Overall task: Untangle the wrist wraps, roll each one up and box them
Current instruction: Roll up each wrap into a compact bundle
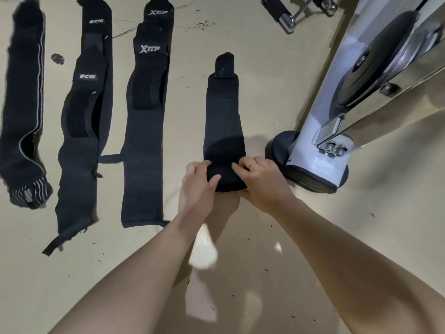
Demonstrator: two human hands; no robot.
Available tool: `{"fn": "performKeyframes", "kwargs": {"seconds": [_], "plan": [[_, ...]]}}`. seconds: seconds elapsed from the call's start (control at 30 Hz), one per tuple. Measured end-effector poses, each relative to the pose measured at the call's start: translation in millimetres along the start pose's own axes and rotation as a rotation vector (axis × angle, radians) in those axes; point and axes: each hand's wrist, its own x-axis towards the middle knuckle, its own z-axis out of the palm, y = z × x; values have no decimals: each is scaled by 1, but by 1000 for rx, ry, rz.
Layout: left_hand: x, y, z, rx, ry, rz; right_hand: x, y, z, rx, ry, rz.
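Note:
A plain black wrist wrap (222,112) lies lengthwise on the beige floor, its near end rolled into a short thick roll (226,178). My left hand (198,186) grips the roll's left side, thumb on top. My right hand (261,179), a ring on one finger, grips its right side with curled fingers. To the left lie flat an XTEP-marked wrap pair (145,121), a pair with white logo patches (84,131), and a grey-striped wrap (22,104) at the far left. No box is in view.
A white and chrome exercise machine post (320,141) on a round black foot (310,182) stands just right of my right hand. More chrome equipment legs (289,15) sit at the top. Small dark debris dots the floor.

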Motion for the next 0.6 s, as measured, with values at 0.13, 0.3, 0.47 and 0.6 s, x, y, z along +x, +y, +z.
{"fn": "performKeyframes", "kwargs": {"seconds": [0.13,0.3,0.47,0.6], "plan": [[1,7,-2,80,63,188,7,2,5,41,68,49],[9,-13,-6,304,38,455,16,6,2,151,162,30],[18,2,-15,136,-75,266,26,7,-9,389,-167,189],[14,3,-23,-170,-89,45,29,5,-17,619,-289,338]]}}
